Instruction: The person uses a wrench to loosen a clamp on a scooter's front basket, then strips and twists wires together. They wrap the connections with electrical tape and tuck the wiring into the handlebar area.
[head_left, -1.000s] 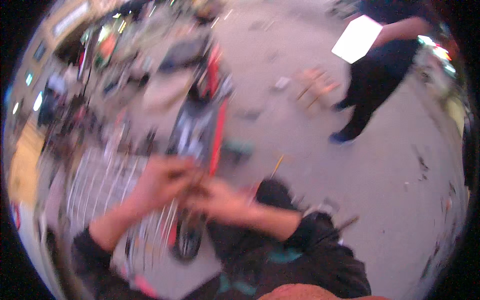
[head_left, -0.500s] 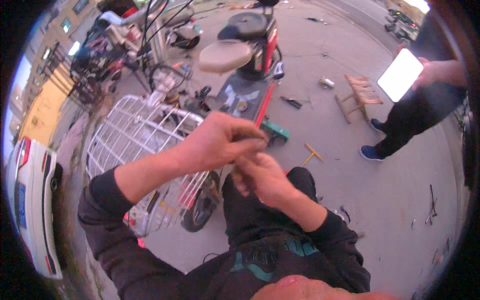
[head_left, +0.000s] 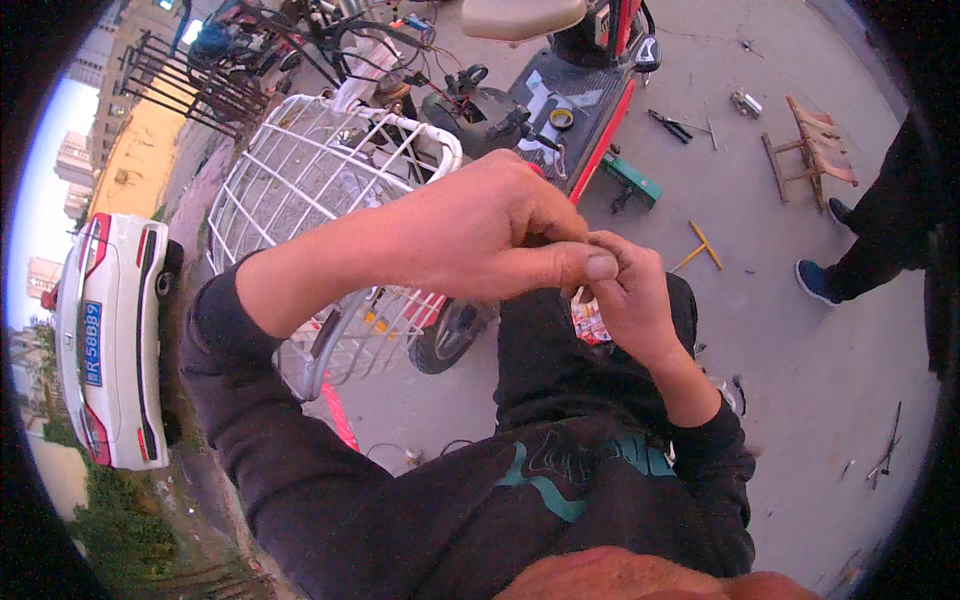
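My left hand (head_left: 475,235) and my right hand (head_left: 632,300) meet in front of my chest, thumbs and fingertips pinched together. Whatever lies between the fingertips is hidden. A small red-and-white printed piece, perhaps a packet (head_left: 590,320), shows just under my right hand; I cannot tell whether that hand holds it or it lies on my dark trousers. Behind my left wrist is the white wire basket (head_left: 300,170) of a scooter, with a black wheel (head_left: 450,340) below it.
Beyond stands a red-edged scooter footboard (head_left: 590,95) with a tape roll (head_left: 561,118). On the ground lie a green tool (head_left: 632,180), a yellow T-handle wrench (head_left: 704,246) and pliers (head_left: 668,125). A folding stool (head_left: 822,140) stands near another person's legs (head_left: 880,220). A white car (head_left: 135,340) is at left.
The view has swung, so the surroundings sit differently. My fingertips now press together, and the red-and-white piece has come into sight. The other person's hand with the bright screen is out of view.
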